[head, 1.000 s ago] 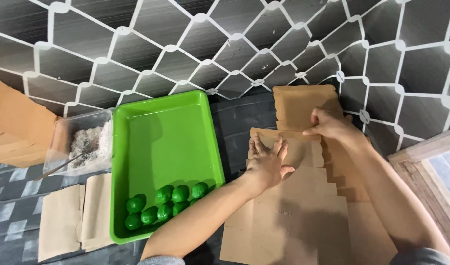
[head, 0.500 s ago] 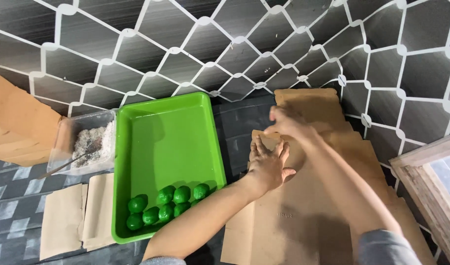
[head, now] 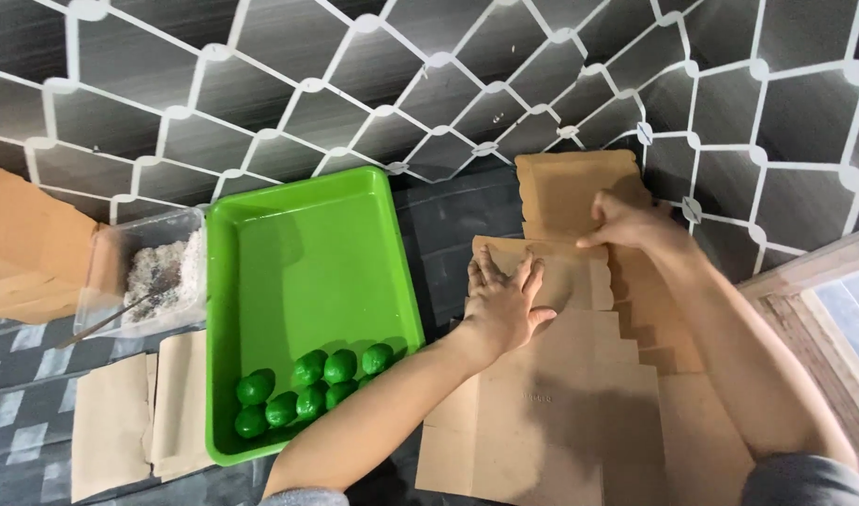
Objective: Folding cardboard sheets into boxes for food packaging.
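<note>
Item: stack of flat brown paper bags on the dark surface, right of a green plastic tray holding small green round fruits. I see my left hand pressed flat on the top bag, fingers spread wide. My right hand rests at the bag's upper edge, fingers curled down onto the paper.

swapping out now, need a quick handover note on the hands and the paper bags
Left hand: flat, palm down on the top brown paper bag of the overlapping stack.
Right hand: fingers on that bag's upper edge, near the wall.
Green tray: to the left, a cluster of small green fruits in its near end.
Done: no fruit bagged in view.
Left: all the fruits sit in the tray; bags lie flat.
</note>
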